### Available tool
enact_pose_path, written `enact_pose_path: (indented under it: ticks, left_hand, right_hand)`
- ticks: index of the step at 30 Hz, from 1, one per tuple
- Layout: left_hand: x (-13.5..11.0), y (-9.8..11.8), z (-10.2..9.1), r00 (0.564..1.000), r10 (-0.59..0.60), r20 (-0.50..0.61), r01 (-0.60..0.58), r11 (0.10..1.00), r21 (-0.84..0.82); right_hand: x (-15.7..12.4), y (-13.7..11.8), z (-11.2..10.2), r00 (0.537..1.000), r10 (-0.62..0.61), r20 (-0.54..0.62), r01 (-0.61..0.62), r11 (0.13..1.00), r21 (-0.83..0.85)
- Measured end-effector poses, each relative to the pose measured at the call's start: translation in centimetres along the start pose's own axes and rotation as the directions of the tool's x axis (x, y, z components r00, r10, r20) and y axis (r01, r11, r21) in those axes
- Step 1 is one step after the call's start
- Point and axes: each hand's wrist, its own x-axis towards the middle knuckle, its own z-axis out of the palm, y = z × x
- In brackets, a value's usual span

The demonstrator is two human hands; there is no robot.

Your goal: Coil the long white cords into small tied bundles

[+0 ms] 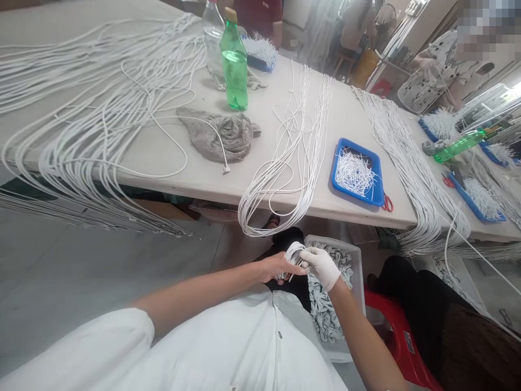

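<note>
A coiled white cable (293,250) sits in my bare left hand (277,267), whose fingers and thumb are closed around it. My right hand (321,266), in a white glove, pinches at the right side of the same coil; whether a thin tie is also between its fingertips is too small to tell. Both hands are over my lap, in front of the table edge. Below my right hand stands a white bin (357,282) filled with bundled cables (325,315). Loose white cables (280,201) hang over the table edge just beyond my hands.
On the table (260,174) are a blue tray (338,182) of short white strips, red-handled scissors (388,203), a grey cloth (223,136), a green bottle (235,70) and more cables (101,119). A person sits at right near a red stool (401,331); others are across the table.
</note>
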Motion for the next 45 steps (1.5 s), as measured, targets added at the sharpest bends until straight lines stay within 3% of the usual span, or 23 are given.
enact_pose_path:
  ticks: [4, 7, 10, 12, 13, 15, 17, 20, 23, 26, 30, 33, 35, 39, 41, 45]
  left_hand:
    - [0.3, 0.0, -0.4, 0.999, -0.011, 0.047, 0.007, 0.997, 0.083]
    - [0.6, -0.2, -0.6, 0.998, -0.021, 0.061, 0.017, 0.998, 0.055]
    - [0.9, -0.4, -0.3, 0.998, -0.034, 0.05, 0.033, 0.999, 0.021]
    - [0.8, -0.5, 0.1, 0.997, -0.05, 0.051, 0.049, 0.999, 0.013]
    - [0.7, -0.5, 0.2, 0.997, -0.056, 0.056, 0.055, 0.998, 0.008]
    - [0.4, -0.4, 0.4, 0.995, -0.061, 0.075, 0.062, 0.998, -0.007]
    - [0.1, -0.3, 0.4, 0.992, -0.052, 0.119, 0.057, 0.998, -0.035]
    - [-0.3, -0.1, 0.3, 0.976, -0.047, 0.213, 0.067, 0.994, -0.087]
    - [-0.6, 0.1, 0.4, 0.969, -0.065, 0.24, 0.096, 0.988, -0.12]
    - [-0.9, 0.6, 0.6, 0.961, -0.092, 0.26, 0.13, 0.982, -0.134]
    - [-0.9, 1.3, 0.7, 0.956, -0.099, 0.276, 0.164, 0.961, -0.221]
    - [-0.4, 1.3, 0.3, 0.977, -0.068, 0.2, 0.135, 0.929, -0.344]
    - [0.2, 1.1, 0.0, 0.988, -0.07, 0.141, 0.122, 0.907, -0.403]
    - [0.9, 0.5, 0.1, 0.992, -0.11, 0.067, 0.128, 0.827, -0.548]
    - [1.0, 0.4, 0.3, 0.992, -0.117, 0.056, 0.127, 0.798, -0.589]
    - [0.9, 0.5, 0.4, 0.99, -0.129, 0.048, 0.132, 0.783, -0.608]
  right_hand:
    - [-0.5, 0.9, 1.3, 0.996, -0.013, -0.086, 0.018, 0.998, 0.063]
    - [-0.8, 1.0, 2.0, 0.98, -0.05, -0.192, 0.057, 0.998, 0.032]
    - [-0.9, 0.6, 2.0, 0.894, -0.278, -0.351, 0.18, 0.941, -0.286]
    - [-0.8, 0.2, 1.8, 0.842, -0.454, -0.293, 0.216, 0.78, -0.587]
    - [-0.7, 0.1, 1.8, 0.846, -0.489, -0.213, 0.221, 0.685, -0.694]
    - [-0.5, -0.2, 1.6, 0.885, -0.46, -0.069, 0.231, 0.564, -0.793]
    - [-0.3, -0.3, 1.5, 0.906, -0.423, -0.013, 0.23, 0.517, -0.824]
    - [-0.1, -0.5, 1.4, 0.9, -0.431, -0.061, 0.217, 0.566, -0.795]
    - [0.3, -0.8, 1.2, 0.889, -0.444, -0.113, 0.271, 0.708, -0.652]
    - [0.9, -1.2, 1.2, 0.919, -0.383, -0.093, 0.304, 0.839, -0.452]
    - [0.8, -1.7, 1.1, 0.921, -0.373, -0.109, 0.322, 0.889, -0.326]
    - [-0.9, -1.5, 1.0, 0.856, -0.438, -0.275, 0.348, 0.881, -0.32]
    - [-2.3, -1.1, 1.2, 0.806, -0.528, -0.268, 0.379, 0.808, -0.452]
    - [-4.0, 0.0, 2.6, 0.766, -0.641, 0.044, 0.452, 0.489, -0.746]
    - [-4.0, 0.5, 3.3, 0.757, -0.644, 0.112, 0.438, 0.372, -0.818]
    - [-3.5, 1.0, 3.7, 0.742, -0.658, 0.126, 0.429, 0.322, -0.844]
